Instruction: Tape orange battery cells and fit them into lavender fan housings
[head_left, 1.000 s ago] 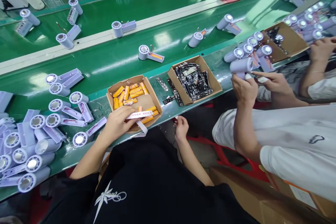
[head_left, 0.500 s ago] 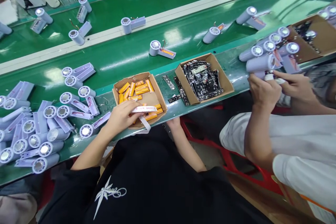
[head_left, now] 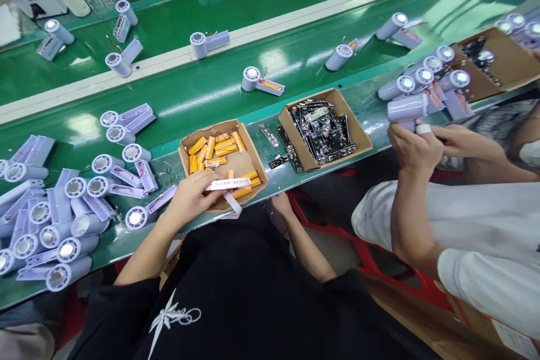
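My left hand (head_left: 193, 194) is closed on a roll of white tape (head_left: 230, 184) with red print along its edge, seen nearly edge-on. A loose tail of the tape hangs down over the near rim of a cardboard box (head_left: 255, 156). Inside that box lie several orange-wrapped battery cells (head_left: 226, 147), just beyond the hand. My right hand (head_left: 282, 202) is low at the near edge of the bench, to the right of the box. Its fingers are hidden at the bench edge, so what it holds, if anything, cannot be seen.
A second box (head_left: 366, 144) holds circuit boards (head_left: 323, 129), with loose boards beside it. Lilac fan bodies (head_left: 70, 248) crowd the left; others stand on the green belt (head_left: 185, 87). At right, a co-worker's hands (head_left: 415, 143) hold a lilac body (head_left: 407, 108).
My left hand keeps the tape in nearly the same place. My right hand has shifted slightly at the bench edge. The co-worker's hands and lilac body moved a little left; the view shifted slightly.
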{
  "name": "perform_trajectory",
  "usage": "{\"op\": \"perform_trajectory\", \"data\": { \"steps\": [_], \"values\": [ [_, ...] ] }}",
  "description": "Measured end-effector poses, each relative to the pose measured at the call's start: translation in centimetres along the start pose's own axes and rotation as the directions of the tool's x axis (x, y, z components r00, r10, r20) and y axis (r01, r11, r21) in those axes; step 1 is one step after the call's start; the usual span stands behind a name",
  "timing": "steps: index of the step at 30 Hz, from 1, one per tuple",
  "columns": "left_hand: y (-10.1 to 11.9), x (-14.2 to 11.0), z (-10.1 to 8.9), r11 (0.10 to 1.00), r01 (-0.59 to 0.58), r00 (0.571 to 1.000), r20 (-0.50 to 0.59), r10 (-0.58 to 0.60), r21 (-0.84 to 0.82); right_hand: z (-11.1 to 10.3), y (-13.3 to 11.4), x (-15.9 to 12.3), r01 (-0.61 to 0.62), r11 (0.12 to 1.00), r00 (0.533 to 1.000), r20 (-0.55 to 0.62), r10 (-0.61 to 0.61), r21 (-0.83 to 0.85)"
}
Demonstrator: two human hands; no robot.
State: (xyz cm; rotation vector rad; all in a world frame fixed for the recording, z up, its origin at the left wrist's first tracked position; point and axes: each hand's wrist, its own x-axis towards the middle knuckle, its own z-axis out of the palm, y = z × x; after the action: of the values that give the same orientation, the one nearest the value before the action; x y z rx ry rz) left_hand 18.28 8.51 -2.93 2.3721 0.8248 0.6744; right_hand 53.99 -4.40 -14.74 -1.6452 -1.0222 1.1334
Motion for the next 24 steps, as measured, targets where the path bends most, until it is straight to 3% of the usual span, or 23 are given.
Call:
{"op": "perform_trajectory", "data": {
  "steps": [3,6,8,10,12,17,19,21,23,24],
  "values": [
    [-0.3,-1.3,-0.4,0.994,0.069,0.997,-0.014,-0.071,-0.089,4.7,0.9,-2.3,-0.033,0.996,0.995,0.090,0.040,-0.078],
    [-0.7,-2.4,-0.8,0.977,0.105,0.993,-0.027,-0.112,-0.187,6.7,-0.9,-3.8,0.050,0.994,0.978,0.206,-0.029,-0.097],
    [-1.0,-2.6,-0.9,0.968,0.131,0.990,-0.026,-0.140,-0.215,7.0,-3.2,-3.7,0.195,0.977,0.972,0.151,-0.181,-0.083],
    [-1.4,-2.7,-1.0,0.963,0.164,0.983,-0.043,-0.177,-0.214,7.1,-5.3,-3.0,0.306,0.949,0.952,-0.007,-0.307,-0.079],
    [-1.7,-2.7,-1.0,0.959,0.185,0.976,-0.072,-0.205,-0.216,7.0,-6.2,-2.2,0.324,0.946,0.943,-0.085,-0.323,0.001],
    [-2.2,-3.4,-0.4,0.938,0.140,0.980,-0.090,-0.176,-0.317,6.2,-3.2,-1.8,0.206,0.890,0.964,0.073,-0.257,0.407],
    [-2.2,-3.6,0.0,0.947,0.097,0.985,-0.106,-0.135,-0.306,6.1,-1.4,-2.3,0.218,0.848,0.972,-0.034,-0.231,0.483],
    [-2.1,-3.4,0.3,0.958,0.074,0.987,-0.120,-0.111,-0.278,6.0,0.0,-3.0,0.306,0.859,0.935,-0.301,-0.189,0.411],
    [-2.0,-3.1,0.5,0.964,0.082,0.986,-0.118,-0.115,-0.254,5.7,1.0,-3.7,0.378,0.916,0.801,-0.543,-0.252,0.132],
    [-2.0,-2.9,0.5,0.965,0.095,0.985,-0.115,-0.126,-0.242,5.5,1.5,-4.0,0.379,0.925,0.735,-0.596,-0.325,-0.037]
  ]
}}
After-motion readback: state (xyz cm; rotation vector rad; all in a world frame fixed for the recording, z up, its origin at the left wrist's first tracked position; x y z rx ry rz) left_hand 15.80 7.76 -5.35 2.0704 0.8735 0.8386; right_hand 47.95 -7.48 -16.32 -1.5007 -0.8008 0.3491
